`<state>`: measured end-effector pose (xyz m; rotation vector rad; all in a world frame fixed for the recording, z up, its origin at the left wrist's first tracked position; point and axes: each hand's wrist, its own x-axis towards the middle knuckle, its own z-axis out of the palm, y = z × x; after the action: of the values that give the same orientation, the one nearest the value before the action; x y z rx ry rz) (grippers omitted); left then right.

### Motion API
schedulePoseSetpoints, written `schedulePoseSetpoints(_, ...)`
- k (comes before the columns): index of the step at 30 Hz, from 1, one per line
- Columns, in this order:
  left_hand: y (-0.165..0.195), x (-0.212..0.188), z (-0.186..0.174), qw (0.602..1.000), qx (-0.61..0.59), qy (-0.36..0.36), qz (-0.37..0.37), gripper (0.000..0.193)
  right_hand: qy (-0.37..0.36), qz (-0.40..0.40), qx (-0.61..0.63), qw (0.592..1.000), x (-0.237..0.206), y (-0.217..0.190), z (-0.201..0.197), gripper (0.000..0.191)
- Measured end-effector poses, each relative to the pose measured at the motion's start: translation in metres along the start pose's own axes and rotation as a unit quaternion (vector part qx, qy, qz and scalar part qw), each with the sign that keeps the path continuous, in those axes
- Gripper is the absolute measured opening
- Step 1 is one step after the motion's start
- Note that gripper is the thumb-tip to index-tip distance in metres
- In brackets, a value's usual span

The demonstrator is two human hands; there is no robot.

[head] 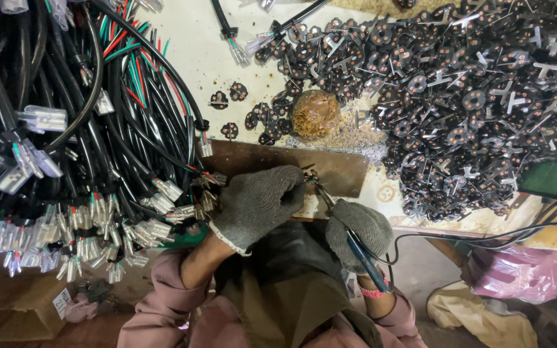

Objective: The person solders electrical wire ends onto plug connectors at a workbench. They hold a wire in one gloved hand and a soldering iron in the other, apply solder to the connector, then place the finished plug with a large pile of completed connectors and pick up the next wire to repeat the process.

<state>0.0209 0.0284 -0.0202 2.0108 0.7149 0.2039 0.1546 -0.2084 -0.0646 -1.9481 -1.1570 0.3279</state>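
My left hand (pixel 259 203) in its grey glove covers whatever small part I pinch, so its shape cannot be told. My right hand (pixel 359 232) wraps the blue-handled pliers (pixel 356 248); their tip at the brown metal plate (pixel 278 164) is too small to read. The bundle of black cables (pixel 66 129) runs off the top and left edges. The pile of dark plug pieces (pixel 472 96) is cut by the right edge of the bench (pixel 195 51).

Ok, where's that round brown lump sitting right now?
In the head view, the round brown lump sits at top centre on the table, just above the metal plate, at the left edge of the heap of small black parts.
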Motion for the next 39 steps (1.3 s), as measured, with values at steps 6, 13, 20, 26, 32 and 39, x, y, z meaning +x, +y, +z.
schedulePoseSetpoints(6,0.0,0.001,-0.002,1.0,-0.007,-0.013,0.002,0.011,-0.013,0.012,0.011,1.0,-0.015,0.01,0.0,0.036)
schedulePoseSetpoints(13,0.0,0.001,0.001,1.0,0.005,0.0,0.006,0.01,-0.038,-0.012,-0.014,0.999,0.009,-0.006,-0.003,0.038)
schedulePoseSetpoints(20,0.002,0.002,0.01,1.0,0.02,-0.008,0.023,0.013,-0.055,-0.058,0.006,0.997,0.043,-0.029,-0.004,0.035)
schedulePoseSetpoints(26,0.001,-0.001,0.014,0.998,0.039,0.01,0.047,0.014,-0.059,-0.058,-0.005,0.997,0.046,-0.033,-0.006,0.033)
schedulePoseSetpoints(32,0.002,0.0,0.015,0.991,0.104,0.003,0.079,0.014,-0.045,-0.061,0.009,0.997,0.041,-0.026,-0.001,0.027)
schedulePoseSetpoints(39,-0.002,0.0,0.022,0.981,0.154,0.004,0.118,0.023,-0.018,-0.042,0.005,0.999,0.029,-0.015,0.003,0.02)
